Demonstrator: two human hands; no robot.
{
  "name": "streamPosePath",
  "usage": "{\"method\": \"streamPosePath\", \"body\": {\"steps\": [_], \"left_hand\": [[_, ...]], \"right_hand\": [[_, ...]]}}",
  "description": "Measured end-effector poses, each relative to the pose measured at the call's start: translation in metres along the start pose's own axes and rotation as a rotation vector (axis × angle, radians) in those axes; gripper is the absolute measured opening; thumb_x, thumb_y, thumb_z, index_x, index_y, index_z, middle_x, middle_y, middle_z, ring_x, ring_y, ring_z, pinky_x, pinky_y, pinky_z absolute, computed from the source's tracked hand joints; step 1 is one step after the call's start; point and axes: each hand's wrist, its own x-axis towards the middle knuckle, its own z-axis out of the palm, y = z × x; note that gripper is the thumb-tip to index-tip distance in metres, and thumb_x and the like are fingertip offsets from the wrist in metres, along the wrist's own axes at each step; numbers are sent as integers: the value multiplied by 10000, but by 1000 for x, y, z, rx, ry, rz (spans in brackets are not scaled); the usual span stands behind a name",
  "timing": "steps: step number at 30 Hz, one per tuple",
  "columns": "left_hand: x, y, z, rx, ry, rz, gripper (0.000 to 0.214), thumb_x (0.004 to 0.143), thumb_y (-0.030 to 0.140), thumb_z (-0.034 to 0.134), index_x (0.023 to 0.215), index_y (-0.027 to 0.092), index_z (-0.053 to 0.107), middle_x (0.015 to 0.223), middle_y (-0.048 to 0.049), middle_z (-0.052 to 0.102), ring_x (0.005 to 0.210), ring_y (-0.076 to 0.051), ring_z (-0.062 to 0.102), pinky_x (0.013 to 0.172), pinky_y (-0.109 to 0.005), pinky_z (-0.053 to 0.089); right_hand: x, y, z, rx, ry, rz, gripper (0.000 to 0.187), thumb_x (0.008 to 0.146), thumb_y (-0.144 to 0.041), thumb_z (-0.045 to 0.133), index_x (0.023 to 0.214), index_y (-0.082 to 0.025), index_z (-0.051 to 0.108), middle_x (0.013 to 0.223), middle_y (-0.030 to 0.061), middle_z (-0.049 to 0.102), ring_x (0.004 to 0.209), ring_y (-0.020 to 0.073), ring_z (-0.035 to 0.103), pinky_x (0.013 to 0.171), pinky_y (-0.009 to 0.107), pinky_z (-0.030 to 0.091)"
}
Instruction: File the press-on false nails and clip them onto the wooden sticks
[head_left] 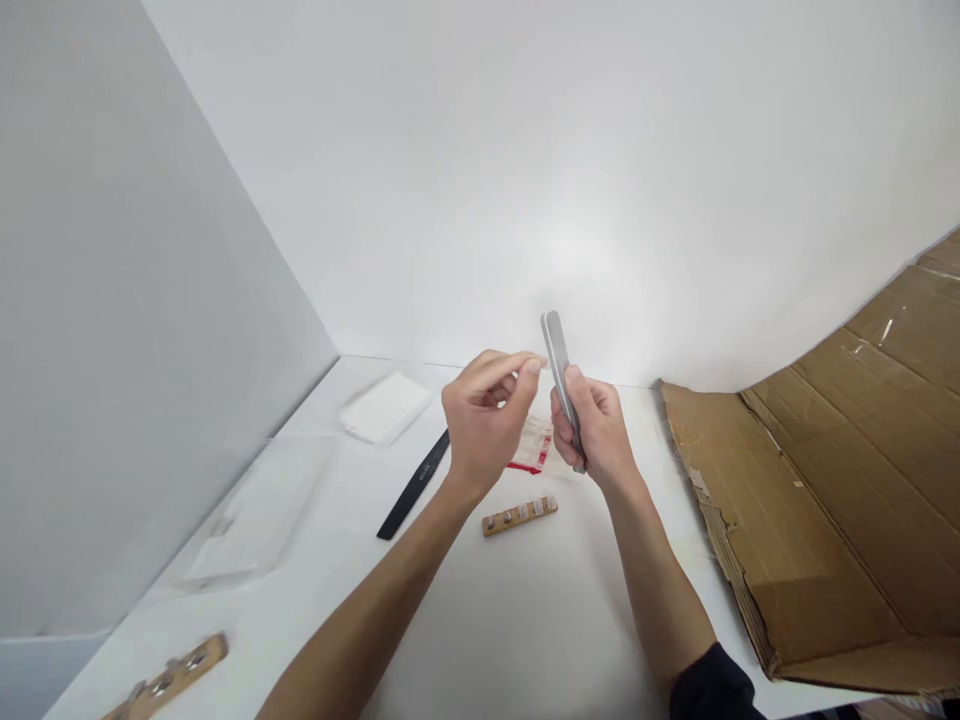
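The right hand (600, 425) holds a grey bar (557, 350): the thumb lies on its face, and the other fingers are curled around its lower part. The bar stands nearly upright, with its top leaning a little to the left; the rounded upper end rises above the right fingers, and the lower end comes out just under them. The left hand (484, 415) is just to the left of the bar. Its thumb and forefinger are narrow, with the tips brought together; I cannot tell whether some thin thing is between them.

Below the fingers of both hands, on the white table (517, 620), lies a small wooden strip (520, 519) with a row of five roundish pieces. Behind the hands, a packet with red print (541, 456) is partly covered by them. To the lower left of the left fingers there is a black strip (411, 495) with light lettering. Farther left are a white packet (382, 405) and a clear bag (262, 510). Well apart from the left fingers, nearer to the person, lies a wooden piece (180, 675) with metallic parts. Well to the right of the right fingers stands brown cardboard (810, 530).
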Motion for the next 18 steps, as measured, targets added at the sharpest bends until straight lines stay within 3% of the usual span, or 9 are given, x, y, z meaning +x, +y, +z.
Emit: {"method": "streamPosePath", "body": {"steps": [3, 6, 12, 15, 18], "left_hand": [[4, -4, -1, -110, 7, -111, 152, 926, 240, 724, 816, 205, 823, 724, -1, 702, 463, -61, 471, 420, -238, 380], [7, -4, -3, -143, -37, -150, 179, 917, 257, 732, 767, 197, 810, 647, 8, 668, 436, -57, 444, 407, -236, 368], [10, -3, -6, -144, -18, -165, 166, 899, 225, 729, 757, 200, 811, 562, 24, 598, 461, -73, 469, 431, -234, 388], [8, -3, -5, -133, -44, -155, 176, 904, 229, 724, 753, 202, 812, 540, 28, 578, 472, -78, 476, 458, -240, 409], [7, -3, -4, -132, -44, -148, 168, 910, 237, 721, 780, 206, 824, 515, 41, 553, 451, -72, 451, 474, -244, 428]], "right_hand": [[0, 1, -1, -17, 32, -25, 569, 941, -710, 643, 700, -202, 558, 455, -87, 443, 271, 61, 389, 260, 179, 235], [-1, -1, -3, -78, -38, -62, 567, 968, -697, 614, 703, -198, 567, 454, -80, 451, 285, 62, 405, 281, 179, 259], [-1, -4, -7, -131, 38, -94, 559, 963, -682, 634, 686, -205, 543, 453, -84, 441, 280, 61, 387, 284, 188, 234], [0, -2, -7, -170, 1, -125, 561, 985, -677, 605, 689, -203, 548, 449, -79, 444, 292, 66, 406, 299, 190, 267], [2, 0, -6, -196, 74, -118, 560, 972, -686, 619, 695, -205, 547, 460, -80, 438, 297, 68, 413, 296, 192, 262]]}}
